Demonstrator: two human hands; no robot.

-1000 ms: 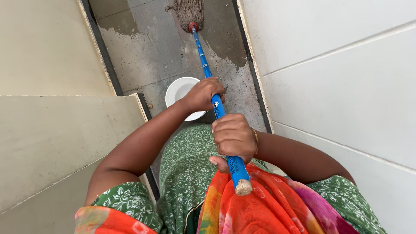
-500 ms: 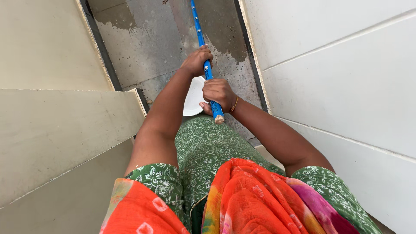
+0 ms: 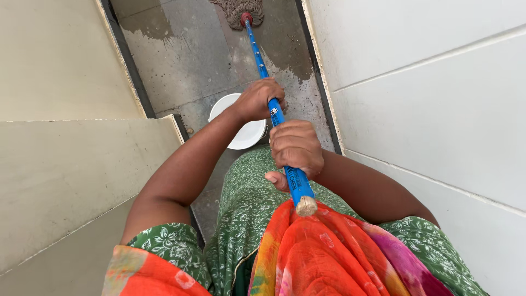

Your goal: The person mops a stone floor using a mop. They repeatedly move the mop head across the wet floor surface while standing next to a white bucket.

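Fingers of the right hand wrap tightly round the blue mop handle near its wooden end. The left hand grips the same handle further down. The handle slants away to the stringy mop head on the wet grey floor. A white bucket stands just beneath the left hand.
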